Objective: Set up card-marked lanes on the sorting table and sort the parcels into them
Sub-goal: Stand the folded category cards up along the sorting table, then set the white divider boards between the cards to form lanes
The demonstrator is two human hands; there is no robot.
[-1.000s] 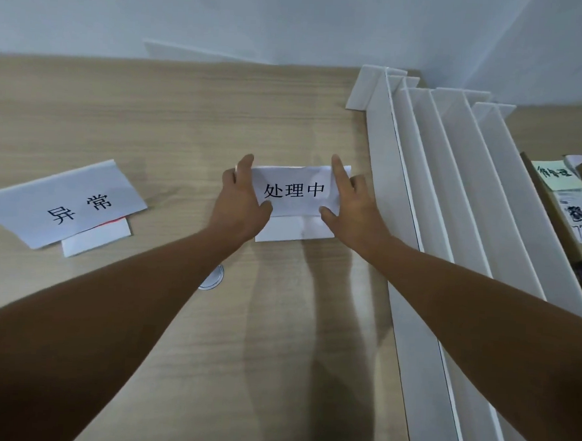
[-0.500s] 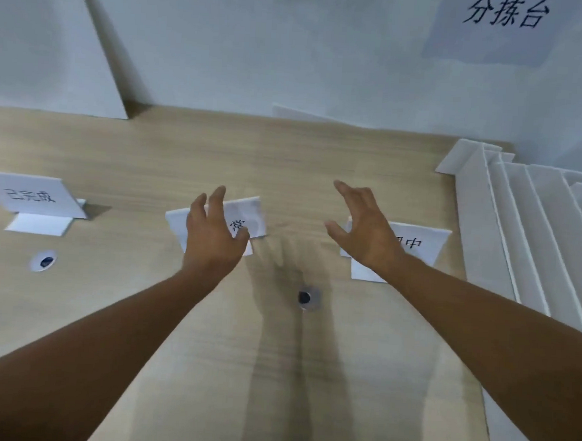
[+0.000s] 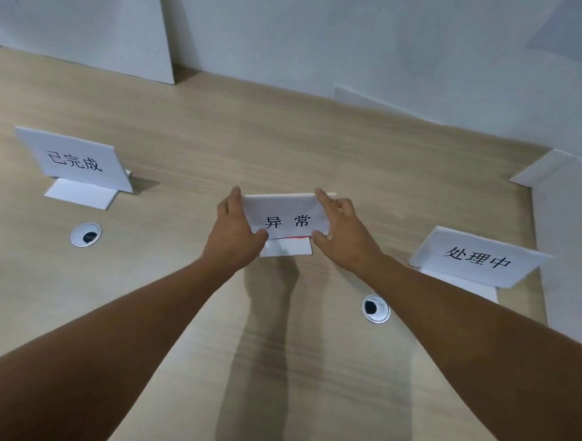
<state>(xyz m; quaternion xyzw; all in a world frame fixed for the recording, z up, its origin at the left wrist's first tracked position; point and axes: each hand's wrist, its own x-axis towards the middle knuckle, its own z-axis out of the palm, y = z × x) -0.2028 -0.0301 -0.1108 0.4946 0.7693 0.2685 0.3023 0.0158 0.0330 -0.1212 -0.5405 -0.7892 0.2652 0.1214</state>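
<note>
Three folded white paper cards stand on the wooden sorting table (image 3: 287, 152). The middle card (image 3: 288, 216), printed 异常, is held at both ends: my left hand (image 3: 236, 232) grips its left edge, thumb in front and fingers behind, and my right hand (image 3: 341, 235) grips its right edge the same way. A red strip shows under that card's lower edge. The card printed 已完成 (image 3: 73, 159) stands to the left. The card printed 处理中 (image 3: 478, 257) stands to the right. No parcels are in view.
White divider boards (image 3: 569, 217) lie stacked along the table's right side. Two round cable grommets (image 3: 85, 234) (image 3: 375, 308) are set in the tabletop. A white board (image 3: 83, 20) leans against the back wall at the left.
Both hands left the 处理中 card, swung left, and now grip the 异常 card at its two ends. The view turned left, bringing the 已完成 card into sight.
</note>
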